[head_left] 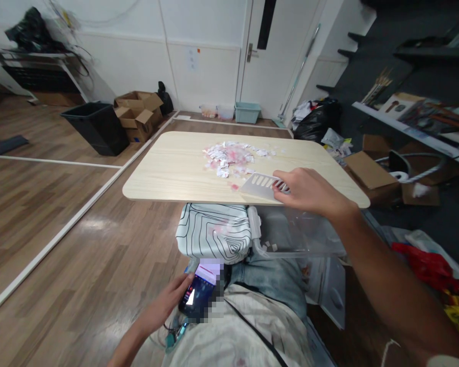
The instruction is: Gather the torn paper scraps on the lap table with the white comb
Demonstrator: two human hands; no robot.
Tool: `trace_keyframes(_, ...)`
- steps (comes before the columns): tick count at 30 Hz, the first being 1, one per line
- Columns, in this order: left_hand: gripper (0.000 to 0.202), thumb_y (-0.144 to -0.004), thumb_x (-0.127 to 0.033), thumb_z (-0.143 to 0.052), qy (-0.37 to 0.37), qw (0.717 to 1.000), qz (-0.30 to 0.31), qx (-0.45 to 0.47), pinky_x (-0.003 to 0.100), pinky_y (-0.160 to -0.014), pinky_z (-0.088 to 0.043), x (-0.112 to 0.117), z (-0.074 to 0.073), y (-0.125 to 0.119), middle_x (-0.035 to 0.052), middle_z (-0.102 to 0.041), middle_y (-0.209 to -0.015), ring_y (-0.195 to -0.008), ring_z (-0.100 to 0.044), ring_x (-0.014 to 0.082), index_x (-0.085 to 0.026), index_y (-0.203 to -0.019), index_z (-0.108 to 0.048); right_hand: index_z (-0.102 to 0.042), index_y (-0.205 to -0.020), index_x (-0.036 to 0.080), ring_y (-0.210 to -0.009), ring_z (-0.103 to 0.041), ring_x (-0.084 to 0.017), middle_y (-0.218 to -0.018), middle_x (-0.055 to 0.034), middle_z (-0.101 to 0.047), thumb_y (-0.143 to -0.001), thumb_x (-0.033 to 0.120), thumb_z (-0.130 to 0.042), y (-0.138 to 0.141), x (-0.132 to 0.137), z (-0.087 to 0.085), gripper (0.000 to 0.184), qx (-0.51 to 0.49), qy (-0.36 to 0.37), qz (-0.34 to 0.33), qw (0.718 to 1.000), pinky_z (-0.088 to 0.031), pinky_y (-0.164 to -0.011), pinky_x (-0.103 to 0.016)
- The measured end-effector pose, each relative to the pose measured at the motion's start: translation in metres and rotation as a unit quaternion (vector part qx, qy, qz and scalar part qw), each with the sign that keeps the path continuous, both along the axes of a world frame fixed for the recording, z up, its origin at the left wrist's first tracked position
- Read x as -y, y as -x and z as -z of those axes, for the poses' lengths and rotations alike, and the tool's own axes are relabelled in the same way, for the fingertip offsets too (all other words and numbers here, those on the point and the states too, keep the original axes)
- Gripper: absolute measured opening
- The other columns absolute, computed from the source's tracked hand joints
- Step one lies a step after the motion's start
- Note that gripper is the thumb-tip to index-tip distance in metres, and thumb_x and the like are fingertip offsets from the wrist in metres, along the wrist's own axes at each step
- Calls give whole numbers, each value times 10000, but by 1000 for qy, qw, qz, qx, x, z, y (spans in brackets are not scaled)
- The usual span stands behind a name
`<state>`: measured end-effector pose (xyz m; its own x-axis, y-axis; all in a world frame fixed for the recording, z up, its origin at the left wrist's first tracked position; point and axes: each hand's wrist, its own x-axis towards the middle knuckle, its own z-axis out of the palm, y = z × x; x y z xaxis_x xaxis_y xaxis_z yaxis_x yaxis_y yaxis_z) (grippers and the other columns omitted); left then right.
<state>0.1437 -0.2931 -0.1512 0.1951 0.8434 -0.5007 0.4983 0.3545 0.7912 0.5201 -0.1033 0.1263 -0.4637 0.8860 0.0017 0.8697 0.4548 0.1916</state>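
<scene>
My right hand [304, 189] grips a flat white scraper [260, 184] with a row of slots, held at the near edge of a pale wooden table [162, 173]. Just beyond the scraper lies a heap of torn white and pink paper scraps [229, 154], and a small pink bit sits by its left end. Low on the left, my left hand [179, 289] is closed on the left edge of a phone [201, 288] with a lit screen, over my lap. Part of the phone is hidden by pixelation.
Under the table's near edge are a patterned cushion [214, 232] and a clear plastic bin [298, 234] with a few small white pieces. A black bin [97, 127] and cardboard boxes [139, 112] stand at the left. Shelves [413, 125] and an open carton [378, 173] are at the right.
</scene>
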Motion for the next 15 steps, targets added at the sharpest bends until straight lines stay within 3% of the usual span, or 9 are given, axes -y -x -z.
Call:
trace_keyframes(2,752,-889,-947,-626,0,999,9,-46,534,-1162,-651,-3,-25,7,138,-912,-1354,-1346,-812,443,-335,-1211,-922,-821,-1112,187,-781,-695,-273,-932,-135,-850,-1056,232,-638,-3,-1,-5,197,4,-14,16,1000,-272,-705,-368)
trace_keyframes(5,687,-838,-935,-703,-29,992,22,-122,498,-931,-676,-12,-76,27,139,-921,-1058,-1012,-851,418,-300,-1009,-904,-824,-1123,180,-800,-712,-282,-945,-148,-855,-1069,232,-625,-2,0,-10,212,17,-17,21,999,-271,-706,-371)
trace_keyframes(8,582,-854,-899,-754,-79,994,9,-73,459,-856,-680,-35,-133,48,103,-938,-1130,-963,-839,376,-376,-1041,-927,-822,-1128,182,-830,-735,-282,-960,-152,-863,-1074,222,-628,4,1,-10,205,28,1,3,1000,-277,-711,-369)
trace_keyframes(10,582,-877,-904,-727,-160,983,-15,-88,462,-809,-679,-64,-163,55,100,-929,-1087,-928,-825,366,-391,-1069,-926,-821,-1129,184,-844,-748,-283,-972,-155,-869,-1077,211,-626,10,3,-7,203,34,10,-7,999,-275,-711,-370)
trace_keyframes(12,627,-941,-904,-631,-258,958,-20,-127,478,-886,-686,-108,-182,58,120,-919,-1111,-996,-822,370,-356,-1082,-900,-821,-1134,183,-855,-757,-287,-985,-163,-875,-1081,209,-626,13,3,-5,204,42,10,-12,999,-266,-710,-374)
trace_keyframes(15,643,-995,-802,-554,-369,903,-69,-209,525,-1076,-665,-187,-186,56,172,-898,-1279,-1134,-814,390,-257,-1154,-857,-824,-1160,179,-872,-770,-298,-1004,-174,-882,-1092,225,-625,16,4,-3,216,54,13,-18,998,-252,-710,-379)
